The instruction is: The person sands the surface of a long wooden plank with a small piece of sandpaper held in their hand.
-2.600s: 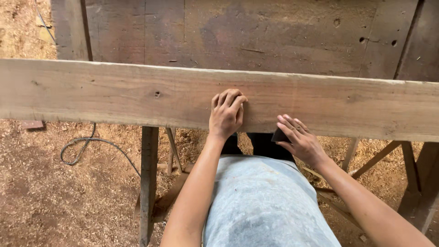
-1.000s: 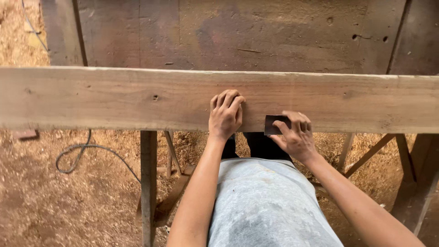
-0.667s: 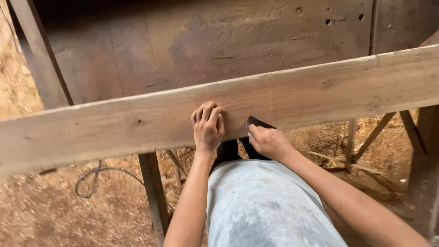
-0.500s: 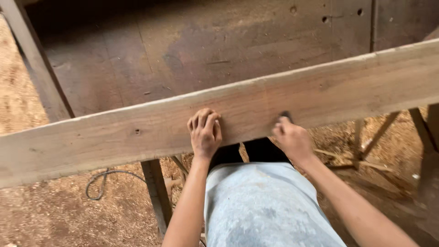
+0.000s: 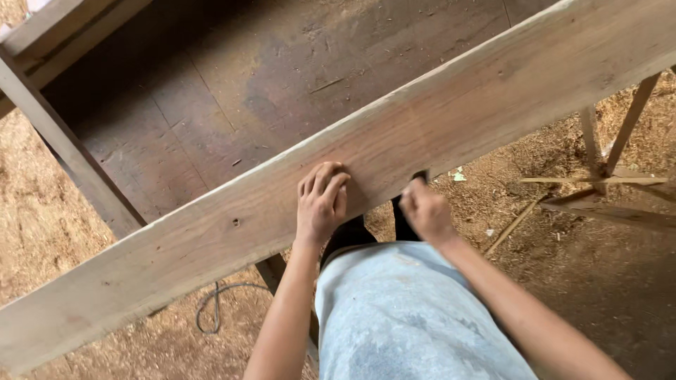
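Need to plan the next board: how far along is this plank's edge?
Done: no stretch of the plank looks clearly finished; its face shows stains. In hand: the left hand lies flat on it, the right hand presses a dark pad against the near edge. Left: probably the rest of that edge, both ways.

One long pale plank (image 5: 436,134) runs slantwise across the view, and two bare hands are on it: the left hand (image 5: 320,204) lies flat on its near edge, and the right hand (image 5: 424,209) is closed on one small dark block (image 5: 420,175) pressed against that same near edge. Behind the plank sits one broad dark wooden bench top (image 5: 232,91), with one grey timber post (image 5: 63,148) along its left edge. Down on the sawdust floor (image 5: 584,281) there is one looped cord (image 5: 215,313) and one frame of thin wooden slats (image 5: 612,169) by the right edge.
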